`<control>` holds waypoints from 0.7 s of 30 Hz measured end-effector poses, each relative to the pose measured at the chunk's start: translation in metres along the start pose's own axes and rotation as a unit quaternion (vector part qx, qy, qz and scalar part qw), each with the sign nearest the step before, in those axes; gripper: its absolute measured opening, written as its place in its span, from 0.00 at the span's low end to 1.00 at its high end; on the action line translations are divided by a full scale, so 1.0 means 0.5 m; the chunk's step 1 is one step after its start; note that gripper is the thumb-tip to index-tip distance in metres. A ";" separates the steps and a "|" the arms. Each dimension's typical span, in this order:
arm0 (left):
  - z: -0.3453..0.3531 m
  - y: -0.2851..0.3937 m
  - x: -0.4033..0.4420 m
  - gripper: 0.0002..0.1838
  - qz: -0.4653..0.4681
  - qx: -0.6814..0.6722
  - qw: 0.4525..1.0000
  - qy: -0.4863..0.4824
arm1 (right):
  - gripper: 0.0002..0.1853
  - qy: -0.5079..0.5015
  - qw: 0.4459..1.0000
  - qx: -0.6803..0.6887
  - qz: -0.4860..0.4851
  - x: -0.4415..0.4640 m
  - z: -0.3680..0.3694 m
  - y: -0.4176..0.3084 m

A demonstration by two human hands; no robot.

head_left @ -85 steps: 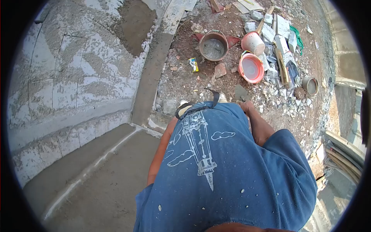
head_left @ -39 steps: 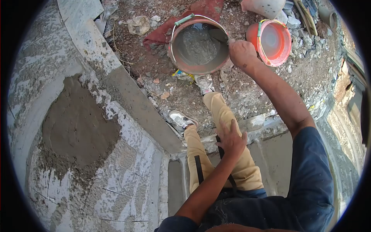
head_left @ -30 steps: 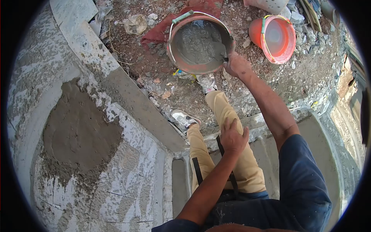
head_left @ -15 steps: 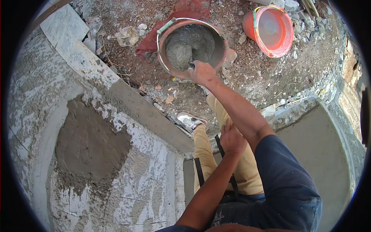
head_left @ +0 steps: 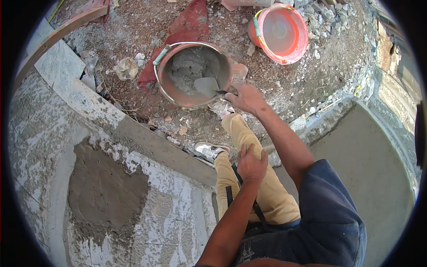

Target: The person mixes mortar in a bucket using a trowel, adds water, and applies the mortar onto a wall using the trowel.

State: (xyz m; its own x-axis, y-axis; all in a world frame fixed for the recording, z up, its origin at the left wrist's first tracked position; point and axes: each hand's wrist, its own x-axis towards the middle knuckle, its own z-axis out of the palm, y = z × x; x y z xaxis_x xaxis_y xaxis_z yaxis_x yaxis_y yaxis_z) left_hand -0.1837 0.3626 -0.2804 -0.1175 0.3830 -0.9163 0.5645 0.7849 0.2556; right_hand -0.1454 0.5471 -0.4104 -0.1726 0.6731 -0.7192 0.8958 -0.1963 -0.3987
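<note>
My right hand grips the dark handle of a trowel at the near right rim of a mortar bucket. The trowel's flat grey blade shows over the inside of the bucket, near the wet mortar. A white wire handle with a green grip hangs at the bucket's left side. My left hand lies on my knee in tan trousers, its fingers spread and holding nothing.
An orange bucket of cloudy water stands at the upper right. Red cloth lies behind the mortar bucket. At left, a wet mortar patch covers part of the block wall. A low ledge runs diagonally. Rubble lies beyond.
The trowel blade has come up out of the mortar and now shows. My right hand has shifted right relative to the bucket. The whole view has moved, and my left hand stays on my leg.
</note>
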 end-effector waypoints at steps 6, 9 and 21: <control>-0.019 0.006 -0.006 0.29 0.019 0.005 1.000 -0.006 | 0.19 0.334 0.938 -0.011 0.091 0.169 -0.164 0.206; -0.017 -0.005 -0.005 0.29 0.049 0.008 0.999 -0.003 | 0.24 0.298 0.936 0.015 0.186 0.295 -0.191 0.322; -0.022 -0.013 0.002 0.26 0.106 -0.029 0.994 0.011 | 0.26 0.184 0.955 -0.065 0.221 0.401 -0.167 0.457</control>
State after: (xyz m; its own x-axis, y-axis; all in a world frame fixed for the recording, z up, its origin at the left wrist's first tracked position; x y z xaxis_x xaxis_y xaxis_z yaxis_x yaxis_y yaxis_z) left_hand -0.1964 0.3633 -0.2798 -0.0181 0.5531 -0.8329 0.5304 0.7115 0.4609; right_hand 0.0591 0.6968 -0.5980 0.3695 0.7545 -0.5424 0.8951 -0.4458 -0.0103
